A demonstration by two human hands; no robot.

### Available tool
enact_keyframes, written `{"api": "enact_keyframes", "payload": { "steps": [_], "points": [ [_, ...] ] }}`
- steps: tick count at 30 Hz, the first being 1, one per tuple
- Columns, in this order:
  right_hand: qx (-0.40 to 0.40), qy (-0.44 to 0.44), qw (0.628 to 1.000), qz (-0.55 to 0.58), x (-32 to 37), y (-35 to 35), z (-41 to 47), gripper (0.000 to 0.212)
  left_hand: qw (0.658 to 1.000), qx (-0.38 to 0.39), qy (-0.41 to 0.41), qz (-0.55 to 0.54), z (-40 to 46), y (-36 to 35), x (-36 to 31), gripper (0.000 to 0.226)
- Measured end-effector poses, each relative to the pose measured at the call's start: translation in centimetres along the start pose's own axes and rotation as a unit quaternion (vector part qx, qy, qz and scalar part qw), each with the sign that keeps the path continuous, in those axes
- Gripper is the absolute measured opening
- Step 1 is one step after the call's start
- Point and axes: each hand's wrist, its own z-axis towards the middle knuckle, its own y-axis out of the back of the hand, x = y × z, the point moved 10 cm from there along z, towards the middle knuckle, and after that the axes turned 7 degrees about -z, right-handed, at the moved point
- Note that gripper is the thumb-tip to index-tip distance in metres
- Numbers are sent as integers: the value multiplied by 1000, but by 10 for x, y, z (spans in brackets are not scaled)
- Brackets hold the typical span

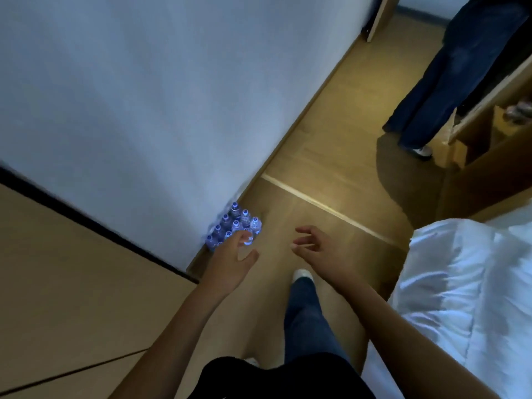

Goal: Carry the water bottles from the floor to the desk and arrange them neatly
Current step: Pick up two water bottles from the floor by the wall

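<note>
About nine water bottles (234, 226), two hands, one bed (466, 283).

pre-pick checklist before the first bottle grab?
1. Water bottles located: ok, clustered upright on the floor against the wall.
2. Left hand free: ok, open, reaching over the cluster's near edge.
3. Right hand free: ok, open, over bare floor beside the bottles.
4. Contact with a bottle: cannot tell, left fingers overlap one cap.
5. Bottles loose or shrink-wrapped: cannot tell, too blurred.
6. Walkway: not ok, another person's legs stand further down it; bed on the right.
</note>
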Motion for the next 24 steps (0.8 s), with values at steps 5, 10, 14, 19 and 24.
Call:
{"api": "enact_keyframes", "payload": {
  "steps": [5, 10, 14, 19, 24],
  "points": [
    [59, 27, 997, -44, 25, 34, 108, 38, 996, -71, 33, -44, 77, -7, -21, 32],
    [134, 47, 986, -87, 46, 50, 192, 36, 989, -127, 59, -43, 132, -15, -36, 26],
    [183, 60, 974, -119, 58, 41, 240, 37, 980, -174, 83, -52, 159, -11, -28, 22],
    [215, 53, 964, -145, 54, 13, 278, 34, 968, -207, 136, -49, 182, -4, 9, 32],
    [248, 22, 954, -170, 26, -20, 296, 37, 956, -218, 178, -79, 195, -5, 59, 37]
  ]
}}
